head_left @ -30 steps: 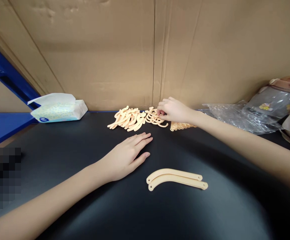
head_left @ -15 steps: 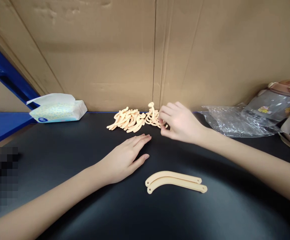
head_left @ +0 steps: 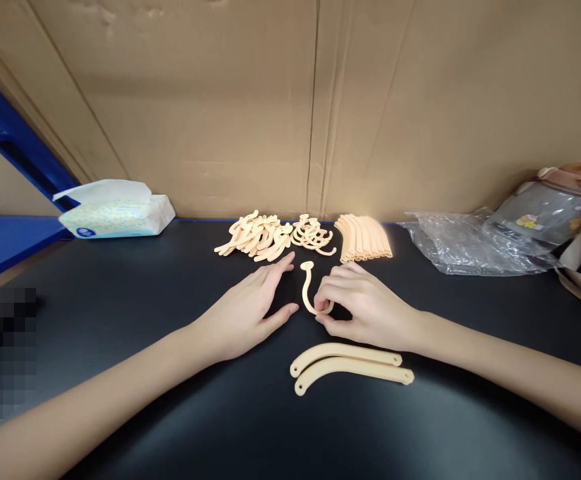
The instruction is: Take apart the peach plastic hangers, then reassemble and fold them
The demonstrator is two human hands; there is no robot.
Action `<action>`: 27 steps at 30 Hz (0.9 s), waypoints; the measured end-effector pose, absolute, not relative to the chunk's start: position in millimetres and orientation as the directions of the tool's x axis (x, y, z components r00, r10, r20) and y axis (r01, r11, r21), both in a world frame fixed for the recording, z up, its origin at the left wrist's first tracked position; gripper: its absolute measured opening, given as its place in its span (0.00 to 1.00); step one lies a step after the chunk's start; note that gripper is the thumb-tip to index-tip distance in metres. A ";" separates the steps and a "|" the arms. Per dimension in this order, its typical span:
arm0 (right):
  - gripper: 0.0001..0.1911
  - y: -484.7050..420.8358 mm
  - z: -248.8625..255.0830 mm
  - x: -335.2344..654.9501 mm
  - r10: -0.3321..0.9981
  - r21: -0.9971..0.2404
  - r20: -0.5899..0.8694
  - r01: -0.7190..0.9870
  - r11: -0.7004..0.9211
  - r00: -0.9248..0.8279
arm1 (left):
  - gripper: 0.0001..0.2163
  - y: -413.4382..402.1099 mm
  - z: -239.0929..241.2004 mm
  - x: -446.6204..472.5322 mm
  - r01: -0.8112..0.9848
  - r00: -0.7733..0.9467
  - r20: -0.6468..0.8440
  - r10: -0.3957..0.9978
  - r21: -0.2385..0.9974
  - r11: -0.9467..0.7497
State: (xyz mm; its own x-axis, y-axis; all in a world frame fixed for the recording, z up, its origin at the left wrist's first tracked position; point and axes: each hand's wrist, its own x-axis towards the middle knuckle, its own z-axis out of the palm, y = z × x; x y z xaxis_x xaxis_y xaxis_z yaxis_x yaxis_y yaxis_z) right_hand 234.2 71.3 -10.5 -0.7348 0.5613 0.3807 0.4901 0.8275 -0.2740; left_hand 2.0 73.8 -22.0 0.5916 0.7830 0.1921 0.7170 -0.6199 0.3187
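My right hand [head_left: 365, 308] pinches the lower end of a small peach plastic hook [head_left: 307, 288], which stands between my two hands on the black table [head_left: 120, 313]. My left hand [head_left: 247, 312] lies flat on the table with fingers stretched out, its thumb close to the hook. Two long curved peach strips [head_left: 349, 365] lie side by side just in front of my hands. At the back are a pile of curved peach pieces [head_left: 255, 237], a pile of small hooks [head_left: 313, 235] and a neat stack of strips [head_left: 365, 238].
A tissue pack [head_left: 115, 211] sits at the back left by a blue shelf frame [head_left: 5, 133]. Crumpled clear plastic [head_left: 463, 243] and a bottle with a brown lid [head_left: 557, 203] lie at the back right. A cardboard wall [head_left: 290, 100] closes off the back.
My right hand drew back from the pile of small hooks towards me with one hook in its fingers. The stack of strips behind it came into sight. My left hand stayed put.
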 end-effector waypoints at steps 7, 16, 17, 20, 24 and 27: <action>0.03 71.0 -14.8 233.7 0.549 -0.368 0.402 0.420 0.830 -0.733 | 0.23 73.7 -21.3 1.9 0.710 0.601 0.231 0.765 0.285 -0.644; 0.05 71.0 -23.0 232.1 0.509 -0.356 0.451 0.375 0.856 -0.733 | 0.15 76.6 -21.6 2.7 0.680 0.648 0.220 0.729 0.266 -0.684; 0.05 71.1 -23.4 232.5 0.504 -0.354 0.456 0.370 0.859 -0.733 | 0.15 76.6 -21.7 2.7 0.680 0.648 0.217 0.730 0.267 -0.683; 0.06 71.0 -24.2 233.5 0.489 -0.345 0.464 0.357 0.868 -0.739 | 0.16 76.4 -22.1 2.0 0.682 0.648 0.213 0.731 0.265 -0.682; 0.07 71.0 -25.3 233.8 0.470 -0.321 0.471 0.351 0.880 -0.747 | 0.17 77.2 -23.1 1.7 0.675 0.656 0.217 0.722 0.259 -0.691; 0.08 71.2 -26.1 233.3 0.447 -0.293 0.478 0.343 0.893 -0.756 | 0.17 77.5 -23.1 2.3 0.671 0.659 0.225 0.718 0.257 -0.696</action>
